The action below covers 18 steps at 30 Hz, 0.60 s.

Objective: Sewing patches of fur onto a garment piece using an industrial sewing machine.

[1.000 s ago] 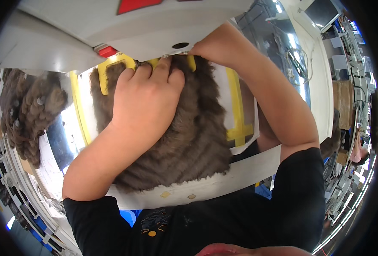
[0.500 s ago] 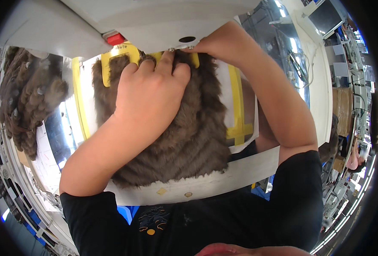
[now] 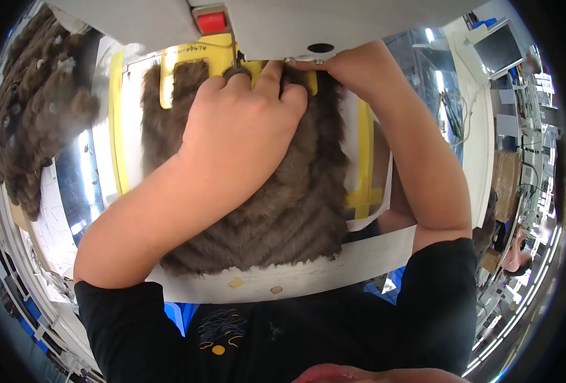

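Note:
A brown fur piece [image 3: 276, 217] lies over a white sheet marked with yellow tape. On its far end is a flat yellow template [image 3: 168, 83] with handwriting and cut-out slots. My left hand [image 3: 248, 121] rests palm down on the fur and template, its fingers apart and the index finger stretched forward. The fingertips reach to the edge of a pale grey machine head [image 3: 283, 32], which looks like a sewing machine's. A thin metal rod [image 3: 234, 51] comes down beside them. My right hand [image 3: 337, 64] reaches in from the right; its fingers are mostly hidden by the machine head.
The machine head overhangs the far side and carries a red button [image 3: 212, 23]. More brown fur [image 3: 34, 96] is heaped at the left beside papers [image 3: 56, 223]. A monitor [image 3: 501, 48] and cardboard [image 3: 507, 169] stand at the right. Another person [image 3: 518, 258] is farther right.
The view has shifted, so the machine head and both hands sit higher and farther right in the picture. My hands keep much the same pose on the fur and template.

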Tool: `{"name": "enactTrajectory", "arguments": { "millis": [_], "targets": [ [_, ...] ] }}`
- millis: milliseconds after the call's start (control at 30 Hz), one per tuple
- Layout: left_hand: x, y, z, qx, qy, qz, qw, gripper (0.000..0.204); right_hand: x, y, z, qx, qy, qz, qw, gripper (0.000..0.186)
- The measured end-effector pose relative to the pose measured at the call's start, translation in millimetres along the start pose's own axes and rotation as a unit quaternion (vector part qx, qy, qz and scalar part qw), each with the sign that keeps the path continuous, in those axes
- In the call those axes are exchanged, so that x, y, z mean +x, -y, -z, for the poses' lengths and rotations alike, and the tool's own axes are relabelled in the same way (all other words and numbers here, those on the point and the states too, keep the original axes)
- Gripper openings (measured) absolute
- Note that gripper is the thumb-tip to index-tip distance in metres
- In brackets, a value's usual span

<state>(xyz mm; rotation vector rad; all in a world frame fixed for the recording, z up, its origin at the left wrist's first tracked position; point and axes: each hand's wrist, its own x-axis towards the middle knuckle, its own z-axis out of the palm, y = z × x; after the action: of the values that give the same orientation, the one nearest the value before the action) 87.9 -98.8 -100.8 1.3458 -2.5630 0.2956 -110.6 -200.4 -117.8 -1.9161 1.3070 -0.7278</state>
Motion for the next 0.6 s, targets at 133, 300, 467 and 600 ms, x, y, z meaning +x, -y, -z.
{"name": "enactTrajectory", "arguments": {
  "millis": [133, 300, 467, 600],
  "targets": [
    [0, 1, -2, -0.006, 0.004, -0.002, 1.000, 0.015, -3, 19, 7, -0.030, 0.011, -0.058, 0.998, 0.029],
    [1, -2, -1, -0.007, -0.002, -0.006, 1.000, 0.014, -1, -8, 3, -0.095, -0.056, 0.014, 0.994, 0.028],
    [-1, 0, -3, 0.009, -0.010, -0.003, 1.000, 0.014, -35, 36, 26, -0.051, -0.008, 0.006, 0.999, 0.023],
    [0, -3, -1, -0.004, -0.014, -0.005, 1.000, 0.016, -55, 22, 26, -0.118, 0.112, 0.167, 0.972, 0.036]
  ]
}}
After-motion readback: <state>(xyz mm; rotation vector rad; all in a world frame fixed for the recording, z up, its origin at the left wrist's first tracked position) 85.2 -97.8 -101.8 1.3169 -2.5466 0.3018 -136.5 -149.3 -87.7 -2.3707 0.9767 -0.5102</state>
